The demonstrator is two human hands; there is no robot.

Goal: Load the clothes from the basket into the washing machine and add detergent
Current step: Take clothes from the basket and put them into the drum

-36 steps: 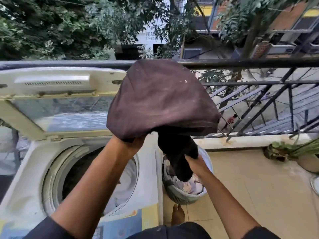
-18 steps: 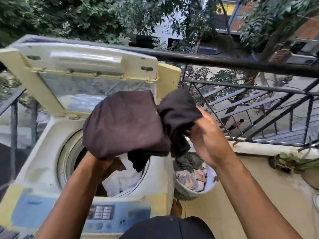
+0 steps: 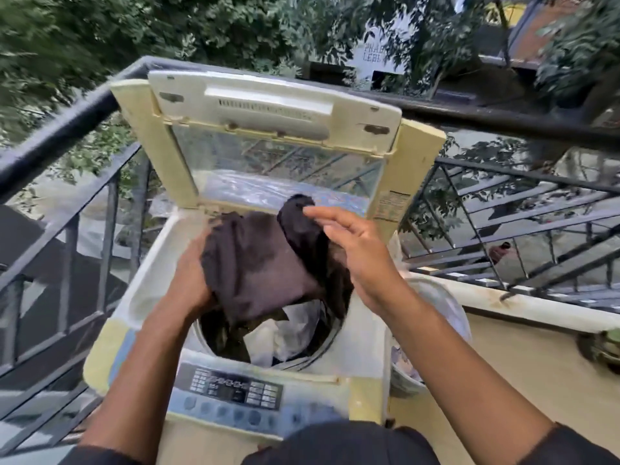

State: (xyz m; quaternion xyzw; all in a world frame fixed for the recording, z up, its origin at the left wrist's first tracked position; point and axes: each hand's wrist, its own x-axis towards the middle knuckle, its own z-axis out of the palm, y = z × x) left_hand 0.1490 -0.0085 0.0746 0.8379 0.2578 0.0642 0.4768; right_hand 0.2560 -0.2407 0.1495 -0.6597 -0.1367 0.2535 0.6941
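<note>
A dark brown garment [image 3: 258, 263] hangs bunched over the drum opening of the yellowed top-loading washing machine [image 3: 369, 330], whose lid [image 3: 268, 105] stands raised. My left hand [image 3: 191, 280] grips the garment's left edge. My right hand [image 3: 355, 253] is flat against its right side with fingers spread and extended. White and dark clothes [image 3: 285, 333] lie inside the drum. The laundry basket [image 3: 446, 317] stands right of the machine, mostly hidden behind my right arm.
The control panel [image 3: 235, 391] faces me at the machine's front. A black metal railing [image 3: 503, 122] runs behind and on both sides of the balcony. A potted plant [image 3: 604, 347] sits on the tan floor at far right.
The garment has come down from chest height to the drum opening. My right hand has loosened from a grip to flat, spread fingers. The view has swung left and down onto the machine.
</note>
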